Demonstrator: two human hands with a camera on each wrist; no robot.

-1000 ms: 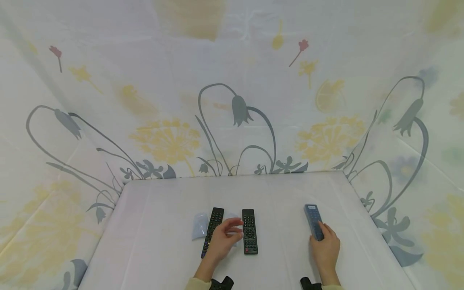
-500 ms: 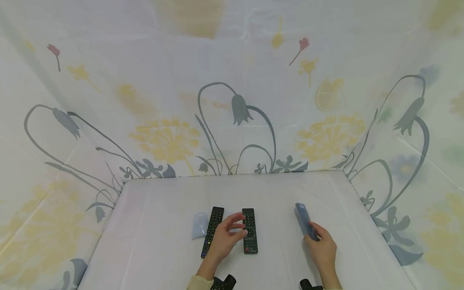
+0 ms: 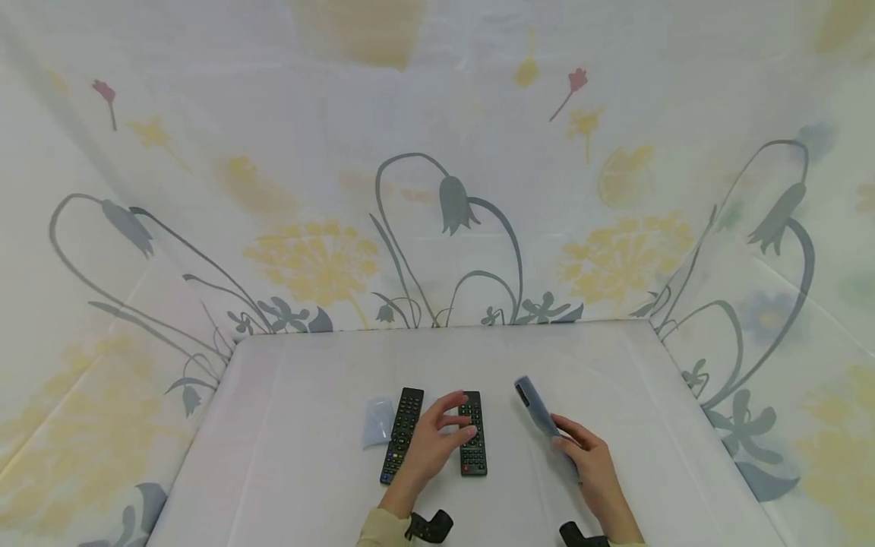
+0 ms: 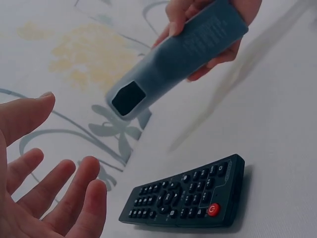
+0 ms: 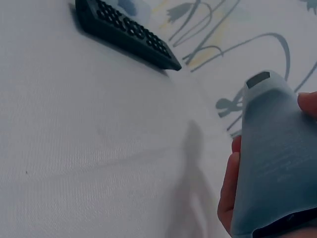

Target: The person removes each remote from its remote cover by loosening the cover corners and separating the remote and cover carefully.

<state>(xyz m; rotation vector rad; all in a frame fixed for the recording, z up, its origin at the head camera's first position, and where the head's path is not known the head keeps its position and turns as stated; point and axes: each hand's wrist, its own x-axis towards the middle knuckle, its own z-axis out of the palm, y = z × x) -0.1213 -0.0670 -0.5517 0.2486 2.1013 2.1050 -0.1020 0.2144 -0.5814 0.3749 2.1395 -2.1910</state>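
Observation:
My right hand [image 3: 598, 467] grips a remote control in a blue sleeve-like cover [image 3: 536, 406], raised above the table and tilted. In the left wrist view the back of the blue cover [image 4: 178, 54] faces the camera, with a dark cut-out near one end. From the right wrist, the cover's near end [image 5: 277, 158] gapes over something dark inside. My left hand [image 3: 431, 448] hovers with relaxed, parted fingers and holds nothing. Beside it a black remote control [image 3: 475, 452] with a red button lies on the table. Another black remote control [image 3: 410, 414] is partly hidden behind the left hand.
A pale blue, shiny cover or packet [image 3: 378, 423] lies left of the black remotes. The white table [image 3: 307, 456] ends at floral-printed cloth walls [image 3: 437, 258] at the back and both sides. Black wrist-camera mounts [image 3: 434, 526] sit at both wrists.
My right hand has moved left with the blue-covered remote and turned it from its button face, lifting it off the table. My left hand has shifted slightly right, still holding nothing.

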